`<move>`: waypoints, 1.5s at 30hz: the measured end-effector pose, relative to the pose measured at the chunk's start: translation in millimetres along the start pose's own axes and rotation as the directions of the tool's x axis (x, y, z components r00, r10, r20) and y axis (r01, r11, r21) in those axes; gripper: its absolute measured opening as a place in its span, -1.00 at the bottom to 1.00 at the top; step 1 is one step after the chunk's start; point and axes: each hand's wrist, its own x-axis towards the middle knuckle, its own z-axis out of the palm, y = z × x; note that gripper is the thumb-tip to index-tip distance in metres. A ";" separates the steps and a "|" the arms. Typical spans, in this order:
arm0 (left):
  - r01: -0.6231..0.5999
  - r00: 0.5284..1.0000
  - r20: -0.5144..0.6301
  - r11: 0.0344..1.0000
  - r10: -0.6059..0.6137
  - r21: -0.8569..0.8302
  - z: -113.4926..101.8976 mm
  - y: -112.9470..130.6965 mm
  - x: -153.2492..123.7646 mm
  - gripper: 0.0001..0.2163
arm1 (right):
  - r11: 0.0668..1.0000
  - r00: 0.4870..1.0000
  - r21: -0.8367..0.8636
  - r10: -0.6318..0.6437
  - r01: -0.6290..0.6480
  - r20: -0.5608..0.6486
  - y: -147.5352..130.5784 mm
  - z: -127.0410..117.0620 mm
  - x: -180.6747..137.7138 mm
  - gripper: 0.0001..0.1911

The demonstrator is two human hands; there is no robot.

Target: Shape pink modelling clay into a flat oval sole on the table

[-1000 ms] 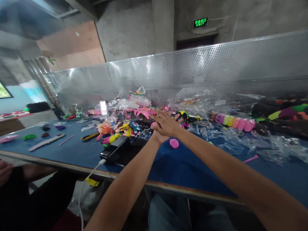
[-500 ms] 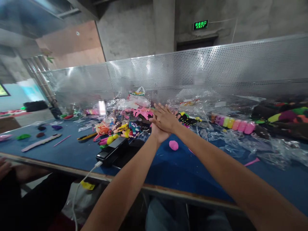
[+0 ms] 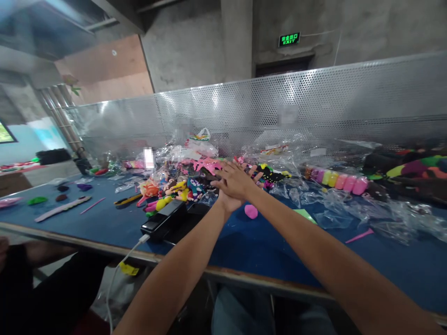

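Note:
My right hand lies flat across the top of my left hand, palm against palm, above the blue table. The right fingers are stretched out, pointing up and left. Some left fingertips poke out beyond it on the right, also straight. Whether anything sits between the palms is hidden. Just below the hands, a pink lump of modelling clay rests on the table. Left of my wrists are a black power bank with a white cable plugged in and a dark flat phone-like slab.
Colourful clay figures and clear plastic wrappers crowd the back. A row of coloured clay packs and a pink tool lie right. A whitish strip lies left. A perforated metal screen stands behind; another person's legs show lower left.
The right hand has slid slightly over the left, and left fingertips now show on its right side. A light green piece has come into view beyond my right forearm.

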 end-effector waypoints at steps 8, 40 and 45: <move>-0.008 0.996 -0.089 0.987 -0.006 -0.157 -14.0 14.0 4.4 -0.33 | 0.996 0.993 -0.018 -0.080 0.082 0.083 5.8 -2.6 -22.5 -0.52; -0.007 0.981 -0.194 0.990 -0.020 -0.138 -40.9 10.0 10.6 -0.71 | 0.934 0.874 0.218 0.157 -0.282 0.460 37.3 -2.0 -81.6 -0.58; -0.037 0.972 -0.236 0.995 0.015 -0.087 -44.1 5.9 12.7 -0.63 | 0.970 0.876 0.105 0.146 -0.217 0.459 26.6 -1.1 -80.8 -0.47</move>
